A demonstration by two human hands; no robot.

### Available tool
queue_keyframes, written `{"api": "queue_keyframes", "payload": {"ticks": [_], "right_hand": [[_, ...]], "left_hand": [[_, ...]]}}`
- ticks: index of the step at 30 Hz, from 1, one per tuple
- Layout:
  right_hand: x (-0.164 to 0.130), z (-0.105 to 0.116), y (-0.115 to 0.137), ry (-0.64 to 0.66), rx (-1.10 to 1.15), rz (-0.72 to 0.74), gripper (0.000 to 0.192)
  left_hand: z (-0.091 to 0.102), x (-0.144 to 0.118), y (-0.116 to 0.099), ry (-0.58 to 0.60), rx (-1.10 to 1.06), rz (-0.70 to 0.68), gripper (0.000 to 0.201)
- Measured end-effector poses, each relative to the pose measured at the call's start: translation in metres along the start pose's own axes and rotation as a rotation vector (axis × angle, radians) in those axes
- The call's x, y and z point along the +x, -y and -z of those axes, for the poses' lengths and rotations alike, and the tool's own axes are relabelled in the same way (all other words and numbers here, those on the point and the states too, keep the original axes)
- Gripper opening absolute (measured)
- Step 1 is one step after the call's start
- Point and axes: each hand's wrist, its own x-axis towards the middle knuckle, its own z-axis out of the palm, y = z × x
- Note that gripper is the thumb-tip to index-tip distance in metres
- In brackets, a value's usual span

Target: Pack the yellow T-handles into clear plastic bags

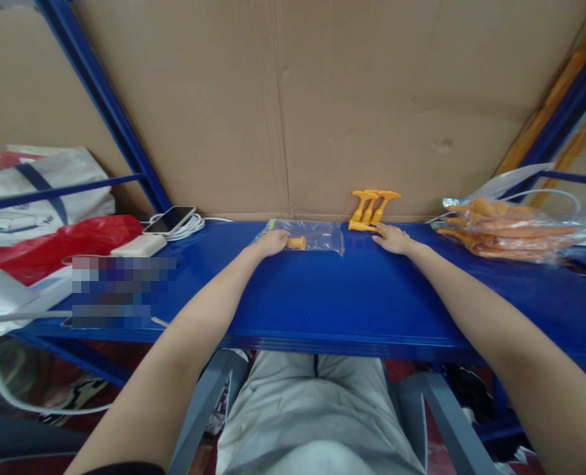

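My left hand (274,242) is closed around one end of an orange plastic piece (297,243), whose round, flared end sticks out to the right. Beneath it a clear plastic bag (327,237) lies flat on the blue table. My right hand (392,239) has its fingers and thumb at the end of an orange T-shaped plastic tool (362,226) that lies on its side. Just behind, several more orange T-shaped tools (369,206) stand leaning against the cardboard, crosspieces up. What my left palm covers is hidden.
Bagged orange pieces (515,227) lie at the right. On the left are a phone (171,220) on a coiled white cable, a white box-shaped device (138,246), a red plastic bag (70,241) and a cloth bag (40,191). Cardboard (323,99) and blue posts (109,105) bound the back.
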Motion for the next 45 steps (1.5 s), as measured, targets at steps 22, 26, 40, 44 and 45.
{"api": "queue_keyframes", "payload": {"ticks": [22, 26, 40, 44, 45], "right_hand": [[-0.037, 0.050, 0.041, 0.116, -0.225, 0.234, 0.053], [-0.035, 0.050, 0.034, 0.175, -0.217, 0.200, 0.051], [-0.019, 0.048, 0.013, 0.024, -0.285, 0.127, 0.041], [-0.017, 0.046, 0.005, -0.020, -0.283, 0.124, 0.050], [-0.015, 0.045, 0.002, 0.021, -0.255, 0.152, 0.048]], "left_hand": [[0.009, -0.007, -0.005, 0.042, 0.043, -0.026, 0.048], [0.008, -0.007, -0.005, 0.038, 0.043, -0.025, 0.047], [0.007, -0.005, -0.004, 0.040, 0.030, -0.042, 0.046], [0.009, -0.007, -0.006, 0.050, 0.020, -0.043, 0.046], [0.010, -0.007, -0.007, 0.049, 0.019, -0.039, 0.046]]}}
